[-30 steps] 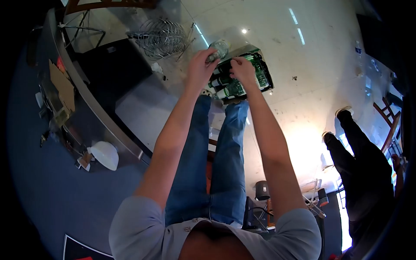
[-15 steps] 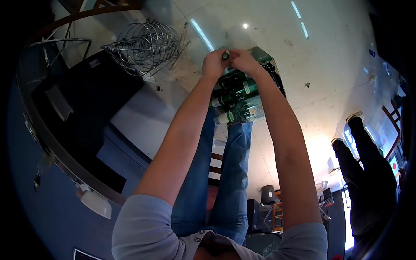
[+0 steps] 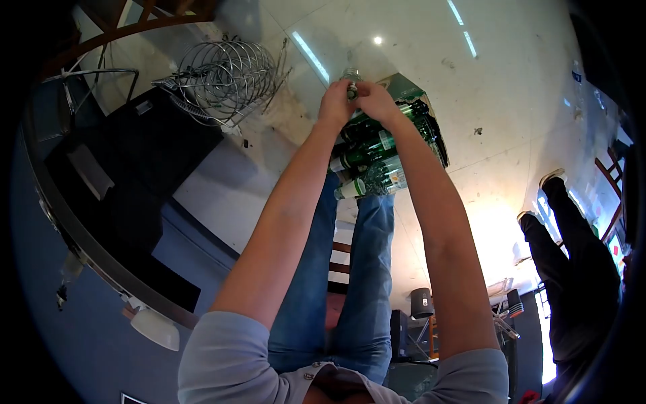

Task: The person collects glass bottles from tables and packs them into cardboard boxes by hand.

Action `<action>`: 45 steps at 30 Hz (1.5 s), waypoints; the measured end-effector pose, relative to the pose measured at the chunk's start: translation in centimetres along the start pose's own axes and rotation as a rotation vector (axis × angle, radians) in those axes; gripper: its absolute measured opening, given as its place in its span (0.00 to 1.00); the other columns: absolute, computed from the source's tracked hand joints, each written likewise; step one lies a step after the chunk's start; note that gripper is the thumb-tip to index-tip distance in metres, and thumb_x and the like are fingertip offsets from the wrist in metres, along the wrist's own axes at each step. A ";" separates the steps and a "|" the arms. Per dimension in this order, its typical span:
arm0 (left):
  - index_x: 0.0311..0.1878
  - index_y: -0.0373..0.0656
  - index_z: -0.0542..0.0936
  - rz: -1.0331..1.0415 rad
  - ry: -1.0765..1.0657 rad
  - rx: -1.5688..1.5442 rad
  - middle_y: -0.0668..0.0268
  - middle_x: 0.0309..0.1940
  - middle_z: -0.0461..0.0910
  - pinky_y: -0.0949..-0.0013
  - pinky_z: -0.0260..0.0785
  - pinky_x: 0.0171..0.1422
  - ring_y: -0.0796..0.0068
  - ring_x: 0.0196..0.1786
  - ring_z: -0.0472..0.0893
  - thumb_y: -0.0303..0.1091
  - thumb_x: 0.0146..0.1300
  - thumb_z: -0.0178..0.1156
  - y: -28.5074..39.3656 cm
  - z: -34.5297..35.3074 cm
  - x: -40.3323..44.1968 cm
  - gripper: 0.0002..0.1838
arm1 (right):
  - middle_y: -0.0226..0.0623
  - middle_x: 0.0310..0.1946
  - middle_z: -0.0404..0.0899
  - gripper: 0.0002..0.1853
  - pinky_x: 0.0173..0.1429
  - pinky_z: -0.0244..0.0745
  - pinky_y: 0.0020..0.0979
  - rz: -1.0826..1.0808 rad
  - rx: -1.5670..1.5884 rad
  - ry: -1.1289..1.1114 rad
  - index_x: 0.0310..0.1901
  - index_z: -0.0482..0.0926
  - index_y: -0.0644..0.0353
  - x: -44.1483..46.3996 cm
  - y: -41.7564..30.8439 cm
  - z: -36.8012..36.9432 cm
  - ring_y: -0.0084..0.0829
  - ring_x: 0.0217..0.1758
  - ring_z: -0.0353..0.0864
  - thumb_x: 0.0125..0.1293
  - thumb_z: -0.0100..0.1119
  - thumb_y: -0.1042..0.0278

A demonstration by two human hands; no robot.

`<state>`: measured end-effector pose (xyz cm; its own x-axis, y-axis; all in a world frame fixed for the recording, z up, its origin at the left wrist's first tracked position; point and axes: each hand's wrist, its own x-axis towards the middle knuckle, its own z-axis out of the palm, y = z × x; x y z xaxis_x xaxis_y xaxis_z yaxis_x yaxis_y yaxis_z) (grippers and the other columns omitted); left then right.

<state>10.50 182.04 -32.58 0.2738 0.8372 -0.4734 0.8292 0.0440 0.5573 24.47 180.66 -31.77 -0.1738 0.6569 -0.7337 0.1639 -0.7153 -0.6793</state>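
Observation:
My left hand [image 3: 337,104] and my right hand [image 3: 377,102] meet at a glass bottle [image 3: 350,74]. Its neck opening points up toward me, and its clear body shows beyond my fingers. Both hands are closed around it, the right one with fingertips at the neck. Just below them several green glass bottles [image 3: 363,153] lie on their sides in a cardboard box with a green flap [image 3: 402,87]. A paler plastic-looking bottle [image 3: 377,178] with a white label end lies nearest my legs. My forearms hide part of the box.
Left of my hands a coiled metal wire rack [image 3: 232,81] lies on the floor, close to a black box-like unit [image 3: 134,161]. Wooden chair parts [image 3: 134,27] are at upper left. A person's dark-trousered legs [image 3: 572,262] are at right.
The bottle has tilted or lifted between my hands, so that its clear body now shows beyond my fingers. My hands have shifted slightly lower in view.

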 end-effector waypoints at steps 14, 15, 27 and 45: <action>0.56 0.38 0.72 0.001 -0.090 -0.414 0.62 0.47 0.77 0.71 0.72 0.49 0.72 0.47 0.79 0.30 0.63 0.61 12.3 -14.6 -18.6 0.19 | 0.37 0.34 0.84 0.14 0.42 0.76 0.28 0.129 0.684 0.558 0.45 0.80 0.65 -30.6 -6.3 1.3 0.27 0.35 0.83 0.57 0.57 0.70; 0.55 0.39 0.73 -0.046 -0.149 -0.439 0.63 0.45 0.77 0.73 0.72 0.47 0.75 0.45 0.79 0.30 0.63 0.61 13.8 -16.1 -20.5 0.18 | 0.37 0.32 0.84 0.14 0.43 0.76 0.28 0.120 0.715 0.580 0.43 0.80 0.63 -34.3 -6.8 1.3 0.28 0.35 0.83 0.56 0.58 0.68; 0.54 0.42 0.74 0.231 -1.003 0.108 0.71 0.39 0.79 0.79 0.70 0.39 0.80 0.39 0.81 0.36 0.62 0.61 41.6 -3.7 -36.5 0.18 | 0.35 0.34 0.84 0.12 0.37 0.77 0.27 0.077 1.232 1.284 0.43 0.80 0.61 -71.1 7.2 5.3 0.24 0.33 0.83 0.62 0.56 0.65; 0.57 0.40 0.71 0.654 -1.884 0.865 0.63 0.48 0.78 0.65 0.73 0.52 0.70 0.47 0.81 0.35 0.63 0.58 59.0 34.6 -86.9 0.20 | 0.35 0.42 0.80 0.12 0.44 0.77 0.27 -0.031 2.424 2.295 0.52 0.74 0.58 -95.5 27.1 23.5 0.27 0.41 0.81 0.69 0.50 0.66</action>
<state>52.48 92.99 17.82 0.1095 -0.7713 -0.6270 0.2503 -0.5891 0.7683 22.71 92.94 20.26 0.0339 -0.6955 -0.7177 -0.0287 0.7172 -0.6963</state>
